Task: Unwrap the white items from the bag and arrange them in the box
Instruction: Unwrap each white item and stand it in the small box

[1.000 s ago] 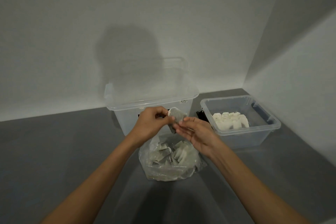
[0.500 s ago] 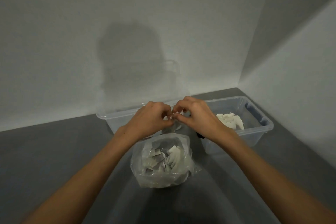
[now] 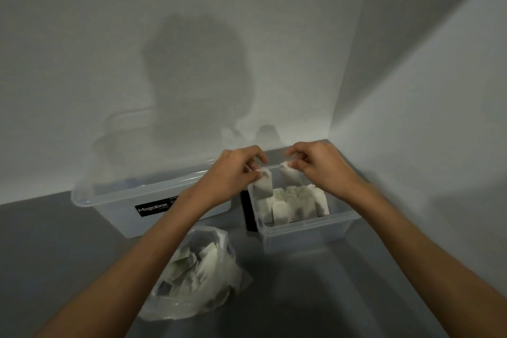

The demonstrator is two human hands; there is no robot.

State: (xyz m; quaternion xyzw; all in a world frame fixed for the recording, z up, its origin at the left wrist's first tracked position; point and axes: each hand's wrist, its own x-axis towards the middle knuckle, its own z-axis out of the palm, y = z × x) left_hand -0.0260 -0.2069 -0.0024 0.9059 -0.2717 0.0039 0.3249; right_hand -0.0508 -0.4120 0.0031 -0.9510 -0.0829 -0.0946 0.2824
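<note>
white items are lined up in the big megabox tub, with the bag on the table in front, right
Not the Megabox tub: the head view shows the white items lined up in the smaller clear box to its right. The bag is on the table in front.

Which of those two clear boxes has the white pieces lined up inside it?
The smaller box on the right, with white items standing packed inside. The larger box on the left bears a black Megabox label.
</note>
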